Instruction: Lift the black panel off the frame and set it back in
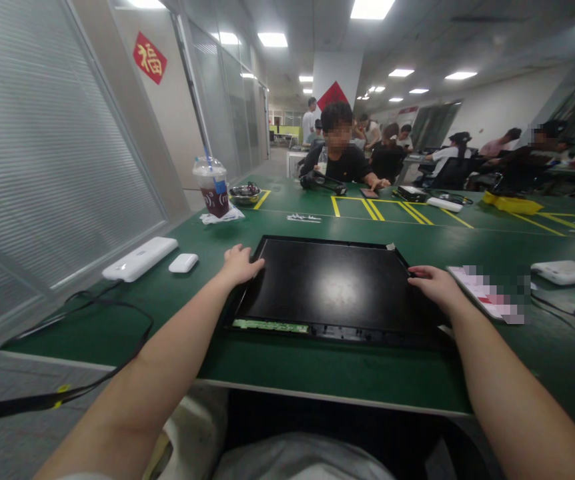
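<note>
A black laptop screen lies face up on the green table in front of me, its panel bare and glossy. A narrow green circuit board shows along the left part of its near edge. My left hand grips the screen's left edge, thumb on the frame and the other fingers curled outside it. At the right edge, my right hand pinches the frame with its fingertips. A small light piece of tape sits at the far right corner.
A phone lies right of my right hand. To the left are a white power bank, a small white case and a black strap. Farther back stand a drink cup and a metal bowl. A person sits opposite.
</note>
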A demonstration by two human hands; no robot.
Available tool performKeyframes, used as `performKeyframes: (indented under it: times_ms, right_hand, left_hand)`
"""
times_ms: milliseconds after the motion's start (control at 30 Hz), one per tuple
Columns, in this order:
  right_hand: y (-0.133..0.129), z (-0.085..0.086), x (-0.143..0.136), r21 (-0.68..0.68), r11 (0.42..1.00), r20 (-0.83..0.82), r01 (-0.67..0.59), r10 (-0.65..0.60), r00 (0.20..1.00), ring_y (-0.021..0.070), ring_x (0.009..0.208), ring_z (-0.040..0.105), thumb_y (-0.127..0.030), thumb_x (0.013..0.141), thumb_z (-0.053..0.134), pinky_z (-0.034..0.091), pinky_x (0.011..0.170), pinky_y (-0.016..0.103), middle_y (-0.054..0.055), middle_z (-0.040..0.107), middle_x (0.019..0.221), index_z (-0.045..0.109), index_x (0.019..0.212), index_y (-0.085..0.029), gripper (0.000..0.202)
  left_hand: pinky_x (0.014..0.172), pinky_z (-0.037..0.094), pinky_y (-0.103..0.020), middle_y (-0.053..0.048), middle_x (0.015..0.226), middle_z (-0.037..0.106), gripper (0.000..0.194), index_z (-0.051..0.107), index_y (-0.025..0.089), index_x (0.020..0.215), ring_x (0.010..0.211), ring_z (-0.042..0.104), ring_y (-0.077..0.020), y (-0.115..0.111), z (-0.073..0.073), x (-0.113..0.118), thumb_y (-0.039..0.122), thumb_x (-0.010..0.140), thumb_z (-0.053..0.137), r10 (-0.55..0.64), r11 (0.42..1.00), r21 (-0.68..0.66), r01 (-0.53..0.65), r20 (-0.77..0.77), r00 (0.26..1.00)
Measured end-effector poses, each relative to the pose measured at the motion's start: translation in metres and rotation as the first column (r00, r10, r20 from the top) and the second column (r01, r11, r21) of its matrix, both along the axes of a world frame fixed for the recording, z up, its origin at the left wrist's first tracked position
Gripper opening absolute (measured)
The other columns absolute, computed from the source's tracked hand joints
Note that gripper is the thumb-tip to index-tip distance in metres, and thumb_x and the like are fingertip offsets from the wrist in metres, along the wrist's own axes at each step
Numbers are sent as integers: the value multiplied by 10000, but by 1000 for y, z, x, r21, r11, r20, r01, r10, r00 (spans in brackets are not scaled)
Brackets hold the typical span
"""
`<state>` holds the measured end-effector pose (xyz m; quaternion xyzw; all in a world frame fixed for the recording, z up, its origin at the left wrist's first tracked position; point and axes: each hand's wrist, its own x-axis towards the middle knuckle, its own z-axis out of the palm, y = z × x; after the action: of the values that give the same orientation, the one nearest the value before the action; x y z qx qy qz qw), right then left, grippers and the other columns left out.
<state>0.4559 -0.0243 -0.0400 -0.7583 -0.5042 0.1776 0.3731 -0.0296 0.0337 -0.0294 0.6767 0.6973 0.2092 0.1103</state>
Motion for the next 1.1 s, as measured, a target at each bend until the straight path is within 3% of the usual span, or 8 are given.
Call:
performKeyframes:
  times_ms: [167,300,400,567,700,800,900,1100]
  right_hand:
    - [0,2,-2,-53,998,121,-23,29,992,273,923,680,-286,663,720,504,880,400,111,730,1028,761,966,-209,315]
    - [0,3,-4,-74,996,227,-47,62,972,264,851,674,-305,689,700,515,811,381,106,732,947,771,958,-211,293]
    - [1,3,-4,-77,995,235,-61,77,969,256,796,666,-307,700,689,513,776,373,94,721,853,772,977,-198,309]
    - [2,3,-4,-118,990,287,-75,107,952,236,767,648,-285,724,664,496,755,350,82,699,804,765,1030,-169,343]
    - [2,1,-4,-123,989,320,-86,122,940,240,751,637,-315,746,655,493,728,353,82,681,778,762,1065,-169,367]
    - [2,1,-4,-120,989,338,-90,126,933,240,750,634,-321,750,649,494,723,354,81,676,785,763,1074,-178,372]
    - [2,1,-4,-130,987,345,-91,131,930,238,756,634,-322,745,650,492,725,351,81,675,793,763,1073,-182,375]
    - [2,1,-4,-125,988,347,-90,128,929,241,774,635,-329,746,642,487,733,346,89,680,813,760,1079,-174,386]
  left_hand:
    - [1132,256,-544,-221,1524,418,565,698,165,1216,1434,296,-465,4,-6,-8,502,769,622,49,997,-63,-51,-36,998]
    - [1124,296,-532,-152,1470,507,469,722,245,1211,1406,371,-426,7,-9,-10,443,812,576,29,999,-34,-33,-93,995]
    - [1138,320,-473,-129,1428,552,427,739,242,1197,1405,400,-377,7,-7,-7,368,831,558,11,1000,-18,-13,-132,991]
    - [1187,272,-394,-144,1491,496,405,752,169,1185,1456,341,-335,1,3,2,272,856,540,35,999,-25,-38,-112,993]
    - [1156,328,-351,-141,1412,583,375,772,147,1133,1438,380,-316,-3,12,3,237,843,552,42,999,21,-42,35,999]
    - [1031,454,-336,-108,1151,739,328,800,169,1035,1247,589,-312,-6,16,1,203,820,555,-15,1000,8,13,210,978]
    - [841,533,-310,-62,957,784,300,803,197,1003,932,719,-278,-8,17,0,199,778,604,22,999,-34,-9,424,906]
    - [579,522,-257,-35,722,760,261,804,194,946,586,685,-202,-12,18,5,184,715,682,107,994,-101,-51,703,703]
